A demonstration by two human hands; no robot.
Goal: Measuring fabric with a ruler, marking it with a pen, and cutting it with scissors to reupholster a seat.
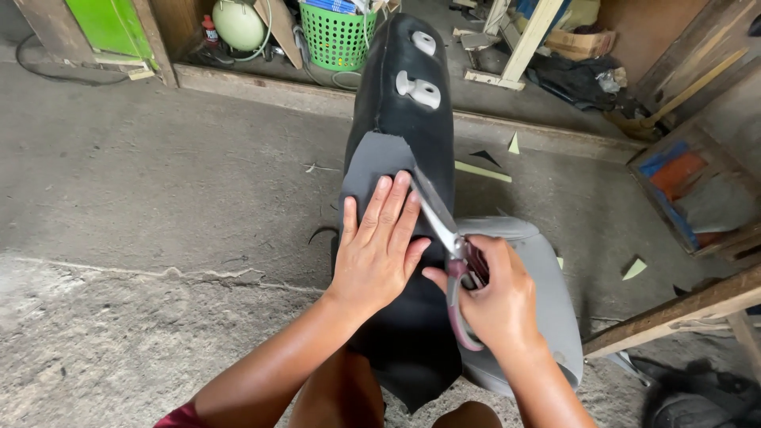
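A black car seat back (408,111) lies lengthwise in front of me, with two pale headrest sockets near its far end. A grey fabric piece (371,162) lies on it. My left hand (379,246) presses flat on this fabric, fingers spread. My right hand (498,305) grips scissors (444,226) with dark red handles. Their blades point away from me, along the right edge of the fabric beside my left fingertips. A grey seat cushion (547,285) sits under my right hand.
Concrete floor (158,198) with a crack across it and pale green scraps (482,170) scattered about. A green basket (338,36) and a pale round tank stand at the back. A wooden crate (697,198) and a wooden beam (674,313) are at the right.
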